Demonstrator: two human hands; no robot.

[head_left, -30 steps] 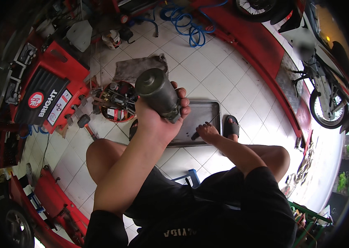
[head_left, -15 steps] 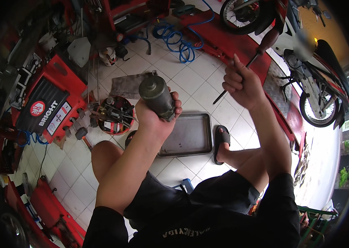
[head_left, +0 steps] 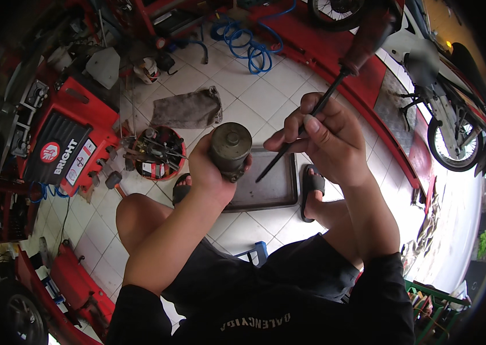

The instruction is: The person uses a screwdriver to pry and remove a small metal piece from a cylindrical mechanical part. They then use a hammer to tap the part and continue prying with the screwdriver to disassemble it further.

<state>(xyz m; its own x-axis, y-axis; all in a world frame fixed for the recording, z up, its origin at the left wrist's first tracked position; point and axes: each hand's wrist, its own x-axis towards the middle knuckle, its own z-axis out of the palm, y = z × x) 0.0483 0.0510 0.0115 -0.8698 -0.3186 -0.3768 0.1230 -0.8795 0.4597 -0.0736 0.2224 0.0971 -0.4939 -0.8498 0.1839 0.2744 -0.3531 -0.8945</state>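
Note:
In my left hand (head_left: 208,172) sits a grey-green cylindrical metal part that looks like a starter motor (head_left: 231,144). Its round end with a small central boss faces up, and my fingers wrap round its side. My right hand (head_left: 335,138) pinches a screwdriver (head_left: 326,98) by its dark shaft. The thick dark-red handle points up and away, while the tip slants down to the left, a short way right of the motor and apart from it. Below both hands a shallow metal tray (head_left: 295,178) rests on the tiled floor between my feet.
A round tub of tools (head_left: 182,152) stands left of the tray, with a grey rag (head_left: 185,109) beyond it. Further left is a red machine (head_left: 70,138). Blue hose (head_left: 249,49) lies coiled at the back. A motorcycle (head_left: 450,121) stands right, beside a red platform (head_left: 392,132).
My right hand has come left and nearer the motor, and its fingers have shifted from a fist to a pinch on the shaft. The motor has moved slightly right and down, tilting more upright.

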